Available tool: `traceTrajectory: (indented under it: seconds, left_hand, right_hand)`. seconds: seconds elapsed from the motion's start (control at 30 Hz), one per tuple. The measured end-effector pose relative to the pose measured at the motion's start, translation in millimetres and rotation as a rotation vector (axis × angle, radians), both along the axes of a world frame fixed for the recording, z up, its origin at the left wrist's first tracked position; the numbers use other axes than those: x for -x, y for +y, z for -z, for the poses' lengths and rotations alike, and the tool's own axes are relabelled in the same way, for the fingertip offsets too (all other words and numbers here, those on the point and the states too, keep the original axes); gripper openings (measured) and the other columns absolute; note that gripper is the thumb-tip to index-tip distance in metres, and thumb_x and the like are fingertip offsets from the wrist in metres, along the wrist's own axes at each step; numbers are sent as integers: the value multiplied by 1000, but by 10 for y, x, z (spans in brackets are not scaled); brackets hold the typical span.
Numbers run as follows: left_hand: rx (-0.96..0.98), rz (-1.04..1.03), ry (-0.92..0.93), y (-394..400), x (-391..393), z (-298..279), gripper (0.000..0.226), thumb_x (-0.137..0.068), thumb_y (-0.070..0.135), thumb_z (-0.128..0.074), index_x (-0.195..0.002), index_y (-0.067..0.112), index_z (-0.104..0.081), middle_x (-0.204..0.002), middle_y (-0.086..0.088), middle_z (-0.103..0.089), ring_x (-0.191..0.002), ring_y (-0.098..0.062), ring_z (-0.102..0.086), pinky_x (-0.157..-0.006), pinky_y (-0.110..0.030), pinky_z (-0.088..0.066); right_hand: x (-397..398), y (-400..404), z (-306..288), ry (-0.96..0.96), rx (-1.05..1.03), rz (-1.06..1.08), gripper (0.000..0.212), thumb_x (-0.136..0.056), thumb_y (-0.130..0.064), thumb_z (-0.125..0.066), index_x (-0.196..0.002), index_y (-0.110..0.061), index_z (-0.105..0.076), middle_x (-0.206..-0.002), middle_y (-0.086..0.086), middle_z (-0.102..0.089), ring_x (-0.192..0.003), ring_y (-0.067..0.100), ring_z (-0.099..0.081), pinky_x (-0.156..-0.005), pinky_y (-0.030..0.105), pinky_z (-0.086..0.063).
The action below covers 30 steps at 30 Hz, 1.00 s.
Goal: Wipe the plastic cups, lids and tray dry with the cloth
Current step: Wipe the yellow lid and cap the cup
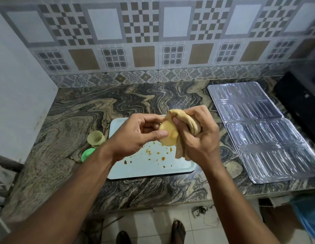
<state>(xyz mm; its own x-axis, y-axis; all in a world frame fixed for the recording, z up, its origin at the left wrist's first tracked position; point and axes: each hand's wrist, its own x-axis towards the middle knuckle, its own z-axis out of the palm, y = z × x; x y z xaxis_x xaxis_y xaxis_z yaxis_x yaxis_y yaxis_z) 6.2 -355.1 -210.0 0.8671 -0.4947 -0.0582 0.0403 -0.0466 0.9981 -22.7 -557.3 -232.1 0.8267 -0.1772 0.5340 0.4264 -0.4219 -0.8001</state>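
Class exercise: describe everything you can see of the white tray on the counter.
The pale white rectangular plastic tray has rounded corners and a low raised rim. It lies flat on the swirled marble counter, below both hands, which do not touch it. Small orange-brown crumbs and smears dot its surface, so it is not yet wiped. The forearms hide part of it. A yellowish cup stands beside its left edge.

Dim indoor light, fisheye-bent edges, soft blur

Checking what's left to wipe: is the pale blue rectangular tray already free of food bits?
No, the pale blue rectangular tray has orange-brown crumbs scattered across it, below the hands.
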Motion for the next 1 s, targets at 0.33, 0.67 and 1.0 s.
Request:
traceTrajectory:
  seconds: [0.33, 0.67, 1.0]
  left_hand:
    - [-192, -502, -146, -169, 150, -155, 18, -80, 18, -91, -95, 18, -79, -83, -2, -80, -73, -25, -79, -73, -42, -66]
    - [-121, -490, -250, -209, 170, -324, 16, -83, 10, -87, -94, 11, -76, -81, -15, -76, -72, -22, -78, -67, -31, -62]
    - [-409, -292, -479, -227, 251, -285, 16, -78, 18, -91, -87, 24, -79, -70, 9, -74, -63, -6, -71, -61, -21, -59]
  right_hand:
    - [93, 59, -73, -59, -124, 141, 13, -89, -26, -73, -96, -18, -66, -86, 9, -70, -70, 28, -67, -61, 45, -56]
    - [130, 350, -28, -98, -129, 213, 13, -91, -13, -82, -93, -7, -70, -86, 4, -66, -75, 26, -65, -65, 39, -53]
    - [-224, 72, -266, 128, -337, 206, 12, -83, -35, -79, -80, -30, -68, -74, -11, -70, -66, 7, -63, -64, 37, -56]
